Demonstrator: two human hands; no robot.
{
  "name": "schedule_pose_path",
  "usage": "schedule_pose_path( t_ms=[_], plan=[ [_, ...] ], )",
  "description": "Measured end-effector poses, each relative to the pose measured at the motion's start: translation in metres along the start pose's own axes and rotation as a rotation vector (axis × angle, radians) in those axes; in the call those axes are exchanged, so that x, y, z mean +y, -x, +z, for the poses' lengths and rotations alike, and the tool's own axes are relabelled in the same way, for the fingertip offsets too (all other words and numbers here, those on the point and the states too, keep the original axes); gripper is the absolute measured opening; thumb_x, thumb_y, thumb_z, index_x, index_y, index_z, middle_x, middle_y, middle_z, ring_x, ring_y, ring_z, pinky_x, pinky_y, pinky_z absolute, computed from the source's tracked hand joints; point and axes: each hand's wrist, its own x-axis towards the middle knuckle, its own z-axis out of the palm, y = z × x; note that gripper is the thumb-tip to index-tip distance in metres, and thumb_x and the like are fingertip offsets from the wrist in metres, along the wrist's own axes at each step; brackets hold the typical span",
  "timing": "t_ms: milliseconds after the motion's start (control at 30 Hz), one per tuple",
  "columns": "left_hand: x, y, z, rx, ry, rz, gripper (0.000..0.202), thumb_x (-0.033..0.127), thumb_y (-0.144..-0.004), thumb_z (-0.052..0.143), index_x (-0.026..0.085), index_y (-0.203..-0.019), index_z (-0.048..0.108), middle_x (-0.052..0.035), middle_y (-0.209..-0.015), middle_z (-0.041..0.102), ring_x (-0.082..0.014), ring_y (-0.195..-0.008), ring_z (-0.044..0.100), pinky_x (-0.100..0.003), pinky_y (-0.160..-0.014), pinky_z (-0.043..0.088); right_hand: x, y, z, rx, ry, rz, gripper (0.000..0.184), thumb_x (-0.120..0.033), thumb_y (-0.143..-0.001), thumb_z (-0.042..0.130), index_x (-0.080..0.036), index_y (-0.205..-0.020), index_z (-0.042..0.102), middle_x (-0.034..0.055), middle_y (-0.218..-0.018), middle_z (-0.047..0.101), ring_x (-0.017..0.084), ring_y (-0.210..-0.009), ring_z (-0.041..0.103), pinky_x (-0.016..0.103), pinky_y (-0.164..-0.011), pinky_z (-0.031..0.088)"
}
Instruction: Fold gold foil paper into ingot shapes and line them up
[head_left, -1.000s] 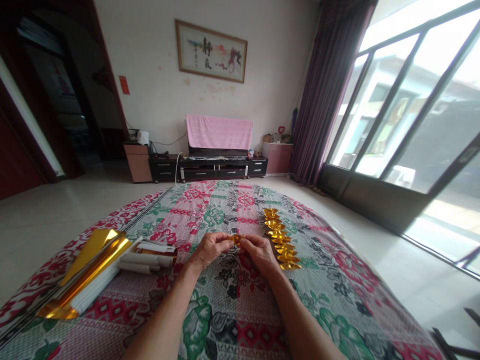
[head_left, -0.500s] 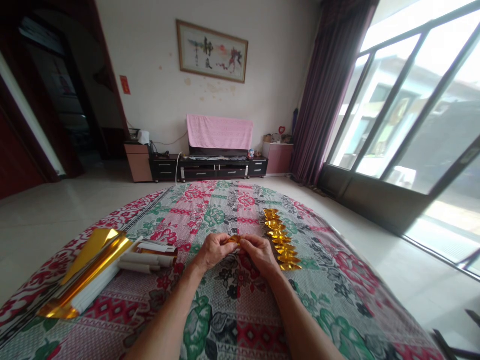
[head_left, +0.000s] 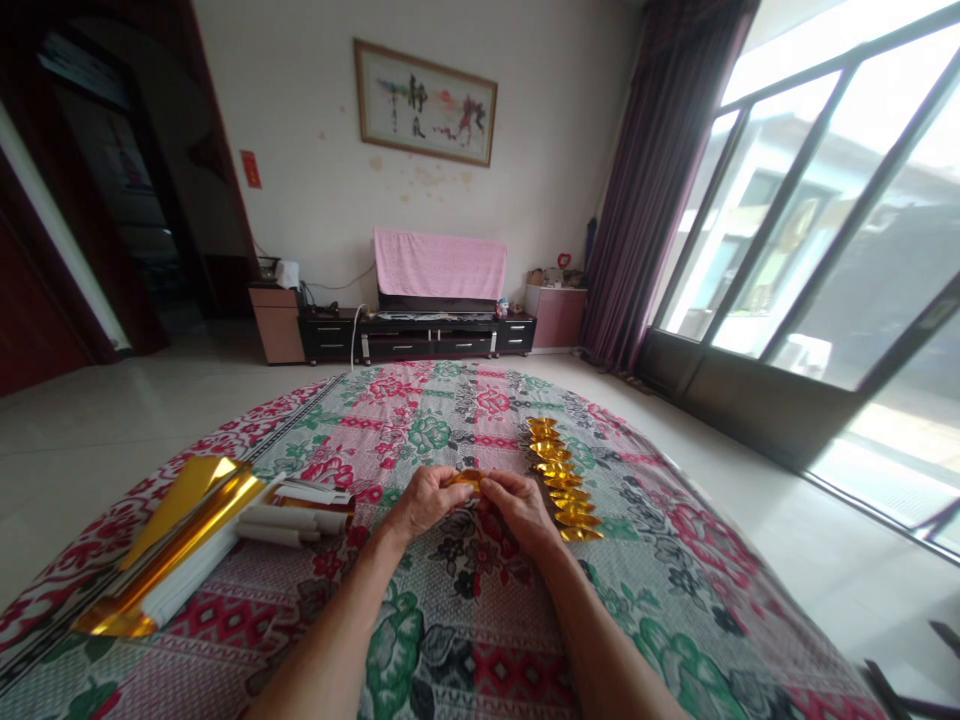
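Note:
Between my two hands is a small folded piece of gold foil paper (head_left: 469, 477), held above the patterned cloth. My left hand (head_left: 427, 499) pinches its left end, thumb and fingers closed. At the other end my right hand (head_left: 516, 503) grips it the same way. Fingers cover much of the piece, so its full shape is hidden. Just right of my right hand runs a row of several folded gold paper ingots (head_left: 568, 494), boat-shaped with pointed ends.
Gold foil sheets (head_left: 191, 525) lie in a loosely curled stack at the left, beside several white paper rolls (head_left: 289, 525). A flowered cloth (head_left: 420, 660) covers the round table. Beyond it stand a low black cabinet (head_left: 427, 347) and a pink-draped television (head_left: 440, 265).
The gold piece shows slightly more of its upper edge between my fingers. Both hands stay in nearly the same place, and the row of ingots has not moved.

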Motion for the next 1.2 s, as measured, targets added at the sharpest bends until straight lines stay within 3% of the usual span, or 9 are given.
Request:
schedule_pose_path(
  t_ms=[233,367,633,1200],
  plan=[
    [-0.003,-0.001,-0.001,-0.001,0.053,-0.011,0.025,0.038,-0.07,0.059,0.013,-0.071,0.061,0.0022,-0.056,0.055,-0.0093,-0.05,0.046,-0.021,-0.051,0.036,0.005,-0.002,-0.001,-0.04,-0.076,0.029,0.028,-0.038,-0.071,0.064,-0.016,-0.087,0.071,-0.0011,-0.062,0.062,0.008,-0.053,0.047,0.018,-0.049,0.035],
    [-0.005,-0.002,-0.003,0.016,0.066,-0.024,0.026,0.039,-0.069,0.06,0.013,-0.072,0.062,0.0018,-0.058,0.056,-0.0094,-0.05,0.046,-0.021,-0.05,0.037,0.004,-0.002,0.001,-0.086,-0.159,0.022,0.024,-0.035,-0.068,0.068,-0.018,-0.084,0.071,-0.0009,-0.071,0.065,0.008,-0.058,0.05,0.018,-0.053,0.038],
    [0.001,0.001,-0.005,0.039,0.008,-0.013,0.027,0.04,-0.071,0.059,0.014,-0.065,0.06,0.0009,-0.056,0.058,-0.0097,-0.048,0.047,-0.022,-0.05,0.037,0.002,-0.002,0.001,-0.046,-0.129,0.072,0.022,-0.035,-0.064,0.068,-0.015,-0.073,0.069,-0.0035,-0.054,0.055,0.005,-0.046,0.038,0.017,-0.044,0.028],
    [0.0,0.003,-0.015,0.035,0.004,-0.012,0.029,0.041,-0.071,0.059,0.013,-0.069,0.065,0.0009,-0.052,0.059,-0.0088,-0.044,0.047,-0.021,-0.046,0.036,0.001,-0.002,0.0,-0.059,-0.088,0.052,0.025,-0.038,-0.065,0.065,-0.013,-0.071,0.066,-0.005,-0.051,0.05,0.005,-0.044,0.033,0.018,-0.044,0.025]
  ],
)
